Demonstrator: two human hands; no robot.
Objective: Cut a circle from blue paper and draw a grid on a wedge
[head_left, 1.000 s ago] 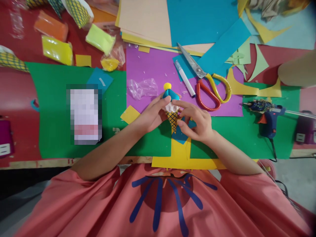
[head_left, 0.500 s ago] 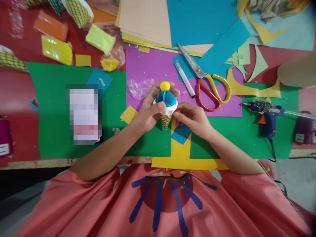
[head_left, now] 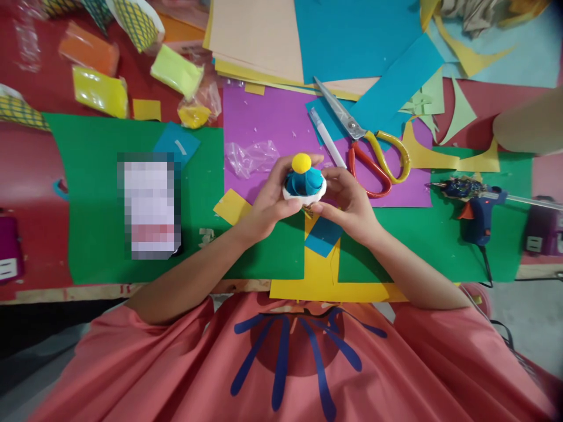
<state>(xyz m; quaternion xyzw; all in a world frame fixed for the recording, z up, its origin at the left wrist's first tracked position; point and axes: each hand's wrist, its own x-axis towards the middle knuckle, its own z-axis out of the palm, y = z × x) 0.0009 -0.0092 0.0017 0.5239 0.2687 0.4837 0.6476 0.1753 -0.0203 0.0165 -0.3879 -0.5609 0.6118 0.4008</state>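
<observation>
Between my two hands is a small ice cream cone craft (head_left: pixel 304 183), with a yellow ball on top, blue folded paper below it and a white band round the rim. Its patterned cone tip is mostly hidden beneath. My left hand (head_left: pixel 276 198) grips the white band from the left, thumb in front and fingers behind. From the right, my right hand (head_left: pixel 349 205) closes on it too, its thumb near the cone just under the band. Scissors (head_left: pixel 358 132) with red and yellow handles and a white marker (head_left: pixel 328 138) lie just beyond my right hand.
A blue glue gun (head_left: pixel 477 214) lies at the right with its cord off the front edge. A blurred-out phone (head_left: pixel 152 205) is at the left. Clay packets (head_left: pixel 100 91) and patterned cones (head_left: pixel 141 26) lie back left. Stacked coloured sheets (head_left: pixel 257 41) cover the back.
The cone craft has moved slightly right and down and tipped, so its top faces me more and less of the cone shows. My right hand has closed round its right side.
</observation>
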